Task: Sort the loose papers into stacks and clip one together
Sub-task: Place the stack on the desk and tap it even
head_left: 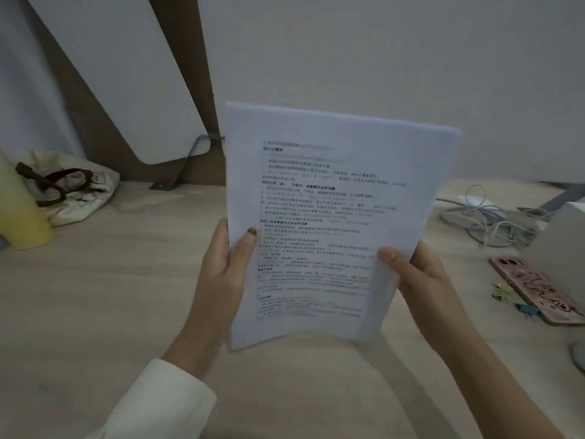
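Papers (329, 217) stand upright over the surface (95, 296), left hand (221, 264) and right hand (418, 274) each pinching one lower edge, probably to square them before clipping.

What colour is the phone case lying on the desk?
The phone case is pink with cartoon drawings; head view.

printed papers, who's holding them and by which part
Both hands hold the printed papers: left hand pinches the lower left edge, right hand the lower right edge.
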Motion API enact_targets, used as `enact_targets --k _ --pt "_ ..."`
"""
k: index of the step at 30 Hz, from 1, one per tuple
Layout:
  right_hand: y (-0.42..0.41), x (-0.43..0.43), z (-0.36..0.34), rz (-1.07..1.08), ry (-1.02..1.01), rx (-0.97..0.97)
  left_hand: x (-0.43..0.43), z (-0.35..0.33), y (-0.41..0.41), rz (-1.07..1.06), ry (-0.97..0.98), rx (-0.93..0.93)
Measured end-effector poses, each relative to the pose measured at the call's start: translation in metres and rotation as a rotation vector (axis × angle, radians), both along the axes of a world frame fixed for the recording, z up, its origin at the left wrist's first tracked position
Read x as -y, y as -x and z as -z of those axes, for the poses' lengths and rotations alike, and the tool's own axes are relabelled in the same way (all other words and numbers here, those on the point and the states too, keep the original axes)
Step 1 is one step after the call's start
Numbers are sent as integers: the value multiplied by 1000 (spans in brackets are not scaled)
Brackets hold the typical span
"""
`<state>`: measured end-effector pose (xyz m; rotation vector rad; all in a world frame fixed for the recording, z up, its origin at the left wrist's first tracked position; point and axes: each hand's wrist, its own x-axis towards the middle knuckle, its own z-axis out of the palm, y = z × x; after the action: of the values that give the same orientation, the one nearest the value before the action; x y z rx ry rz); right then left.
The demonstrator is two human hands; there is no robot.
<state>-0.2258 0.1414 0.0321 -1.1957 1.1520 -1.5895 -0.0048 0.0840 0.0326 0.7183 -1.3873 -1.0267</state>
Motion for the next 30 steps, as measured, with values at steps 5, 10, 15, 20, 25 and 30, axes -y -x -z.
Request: enact_targets --k 5,10,15,20,25,30 --pt "-9 -6 24 45 -5 -18 -13 40 8 -115 -6 -14" --pt "-8 -6 29 90 -5 4 -9 43 12 -139 -9 -18" --pt "-8 -9 35 103 -31 -35 -13 54 13 -112 -93 9" --pt "9 -14 11 93 -49 -109 -17 37 14 -3 -225 -2" --pt "45 -17 23 -113 -446 -29 1 38 8 185 -484 220" --pt "63 -17 60 -153 -721 39 47 62 27 125 -635 338"
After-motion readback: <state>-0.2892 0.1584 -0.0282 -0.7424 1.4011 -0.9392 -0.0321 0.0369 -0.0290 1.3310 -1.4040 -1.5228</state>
